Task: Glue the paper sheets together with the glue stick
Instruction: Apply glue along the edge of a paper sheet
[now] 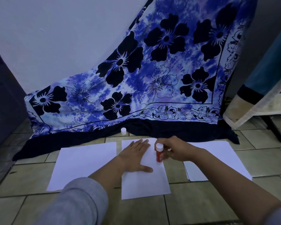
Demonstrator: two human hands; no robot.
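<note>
Three lots of white paper lie on the tiled floor. My left hand [135, 157] presses flat, fingers straight, on the middle sheet [144, 182]. My right hand [175, 151] grips a red glue stick [159, 154] with a white end, held roughly upright with its lower end on the middle sheet's right side. A single sheet [83, 166] lies to the left. A small stack of sheets [222, 159] lies to the right, partly under my right forearm. The glue stick's white cap [123, 131] stands on the floor behind the papers.
A blue flowered cloth [152, 78] hangs down the wall and spreads onto the floor just behind the papers. A dark piece of furniture [3, 103] stands at the left. A draped table with a dark leg [274, 127] is at the right.
</note>
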